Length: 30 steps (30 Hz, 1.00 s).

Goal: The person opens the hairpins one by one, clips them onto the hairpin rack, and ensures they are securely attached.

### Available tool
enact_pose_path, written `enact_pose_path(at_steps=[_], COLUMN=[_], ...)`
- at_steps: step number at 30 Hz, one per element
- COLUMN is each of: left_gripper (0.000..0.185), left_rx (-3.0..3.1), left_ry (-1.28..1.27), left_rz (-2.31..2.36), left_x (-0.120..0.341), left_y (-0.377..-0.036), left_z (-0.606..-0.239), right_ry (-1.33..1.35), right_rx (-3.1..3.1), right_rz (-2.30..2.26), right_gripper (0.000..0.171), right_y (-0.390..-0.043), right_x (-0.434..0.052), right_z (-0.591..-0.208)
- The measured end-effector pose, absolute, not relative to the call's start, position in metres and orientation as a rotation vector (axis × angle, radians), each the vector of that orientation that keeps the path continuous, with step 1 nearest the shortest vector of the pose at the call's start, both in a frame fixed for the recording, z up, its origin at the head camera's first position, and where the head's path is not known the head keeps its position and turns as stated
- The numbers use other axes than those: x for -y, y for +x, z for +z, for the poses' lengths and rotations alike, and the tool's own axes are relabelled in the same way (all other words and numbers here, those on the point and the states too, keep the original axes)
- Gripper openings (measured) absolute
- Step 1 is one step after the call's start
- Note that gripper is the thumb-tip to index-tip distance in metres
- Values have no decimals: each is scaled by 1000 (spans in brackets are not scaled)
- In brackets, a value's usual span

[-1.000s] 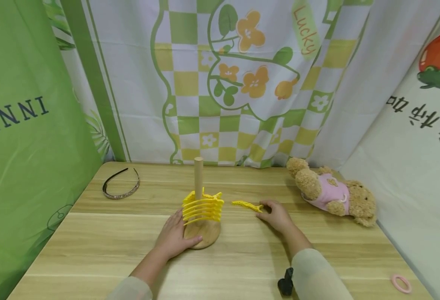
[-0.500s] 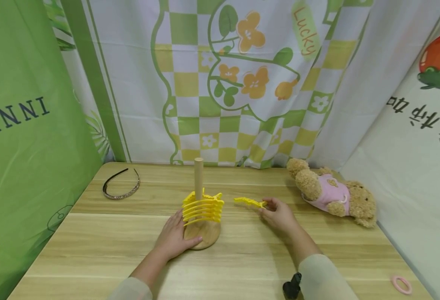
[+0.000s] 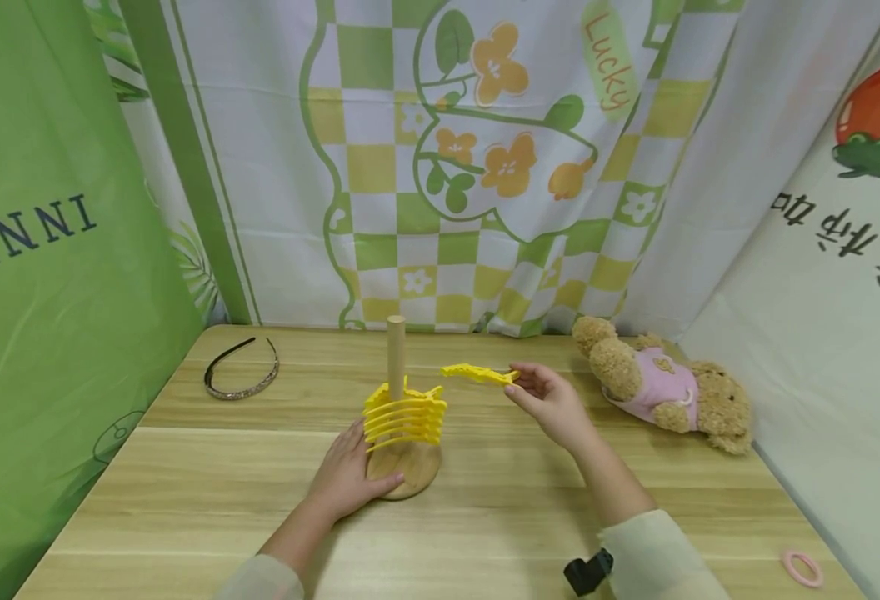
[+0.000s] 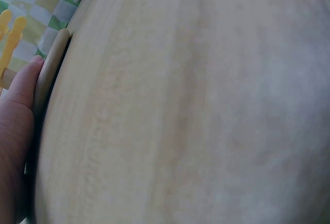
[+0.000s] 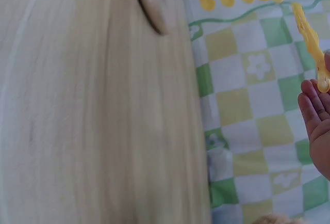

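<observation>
A wooden post (image 3: 396, 354) rises from a round wooden base (image 3: 413, 471). Several thin, curved yellow plastic pieces (image 3: 406, 417) are stacked around its lower part. My left hand (image 3: 346, 475) rests against the left of the base, fingers straight and thumb lying on top of it; the left wrist view shows that thumb (image 4: 26, 82) on the base. Between thumb and fingers, my right hand (image 3: 552, 404) pinches one end of a similar slim, bumpy yellow piece (image 3: 477, 374). It is held above the table, to the right of the post and apart from the stack.
A glittery headband (image 3: 245, 390) lies at the table's back left. A teddy bear (image 3: 665, 387) in pink lies at the back right, and a pink ring (image 3: 803, 567) near the right edge. Patterned curtain (image 3: 507, 250) hangs behind the table (image 3: 500, 508).
My right hand has lifted the yellow piece from near the tabletop, first slightly right, then up and left toward the post. My left hand has stayed at the base.
</observation>
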<state>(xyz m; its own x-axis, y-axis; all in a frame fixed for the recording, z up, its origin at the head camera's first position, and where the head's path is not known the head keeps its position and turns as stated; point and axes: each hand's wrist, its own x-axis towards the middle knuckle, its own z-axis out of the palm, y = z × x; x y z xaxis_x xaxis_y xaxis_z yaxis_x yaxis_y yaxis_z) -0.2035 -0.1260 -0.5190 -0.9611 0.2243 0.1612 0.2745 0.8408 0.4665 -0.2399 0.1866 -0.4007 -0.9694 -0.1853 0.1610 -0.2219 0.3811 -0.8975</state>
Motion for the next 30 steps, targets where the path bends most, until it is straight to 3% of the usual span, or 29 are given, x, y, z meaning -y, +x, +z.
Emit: enact_pose_path(at_steps=[9, 18, 30], left_gripper=[95, 94, 93], left_rx=[2943, 2910, 2906], left_ry=[-385, -388, -398], left_rz=[-773, -748, -760], left_x=[126, 127, 126], left_y=[-204, -203, -205], left_z=[-519, -520, -520], right_ry=[537, 495, 575], right_rx=[2579, 2605, 2664], right_rz=[1693, 1585, 1309], right_gripper=[49, 37, 33], right_y=[-230, -230, -235], right_x=[-166, -144, -107], right_z=[-376, -377, -380])
